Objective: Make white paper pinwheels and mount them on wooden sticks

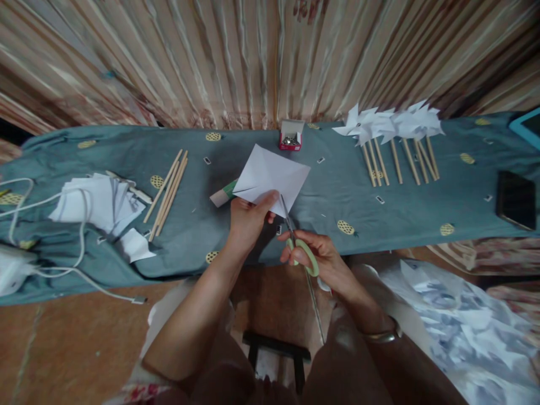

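My left hand (251,219) pinches a white paper square (270,169) by its near edge, thumb on top. Creases run across the sheet, and a slit shows near its left corner. In my right hand (318,253) is a pair of scissors (306,256) with pale green handles. Their blades lie at the near right edge of the paper, pointing in toward its middle. Under the sheet's left side, a green and beige object (223,194) lies partly hidden on the cloth.
A red box of small metal pieces (291,136) stands behind the paper. Wooden sticks (169,194), stacked paper (95,202) and a white cable (82,236) lie left. Paper pinwheels (392,124) and a phone (517,199) lie right. A plastic bag (468,332) sits below.
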`<state>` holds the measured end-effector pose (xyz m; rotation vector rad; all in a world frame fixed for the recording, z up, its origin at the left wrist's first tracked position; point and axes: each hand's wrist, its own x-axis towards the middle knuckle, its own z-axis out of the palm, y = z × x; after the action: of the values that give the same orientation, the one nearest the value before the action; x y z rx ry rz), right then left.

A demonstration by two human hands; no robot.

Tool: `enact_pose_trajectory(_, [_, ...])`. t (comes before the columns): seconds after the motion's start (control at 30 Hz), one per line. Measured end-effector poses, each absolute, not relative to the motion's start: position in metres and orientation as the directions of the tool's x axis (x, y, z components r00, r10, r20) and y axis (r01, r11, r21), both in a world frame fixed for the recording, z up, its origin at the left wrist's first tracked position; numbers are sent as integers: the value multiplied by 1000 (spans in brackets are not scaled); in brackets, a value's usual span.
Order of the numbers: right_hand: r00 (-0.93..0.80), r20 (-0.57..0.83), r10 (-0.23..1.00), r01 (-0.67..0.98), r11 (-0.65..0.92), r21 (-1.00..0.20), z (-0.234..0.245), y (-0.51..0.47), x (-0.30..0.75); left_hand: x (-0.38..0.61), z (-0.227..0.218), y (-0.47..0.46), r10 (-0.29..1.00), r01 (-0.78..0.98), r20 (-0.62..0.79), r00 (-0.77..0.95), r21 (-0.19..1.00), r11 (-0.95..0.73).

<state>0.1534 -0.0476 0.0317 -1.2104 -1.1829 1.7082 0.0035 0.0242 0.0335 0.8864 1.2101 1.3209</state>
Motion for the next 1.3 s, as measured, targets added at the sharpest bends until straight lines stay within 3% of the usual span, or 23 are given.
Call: enact_pose_trajectory(1.3, [-315,-241,918,-86,-281,-956,23,-49,154,3,30,25,985,-234,-121,-120,968,91])
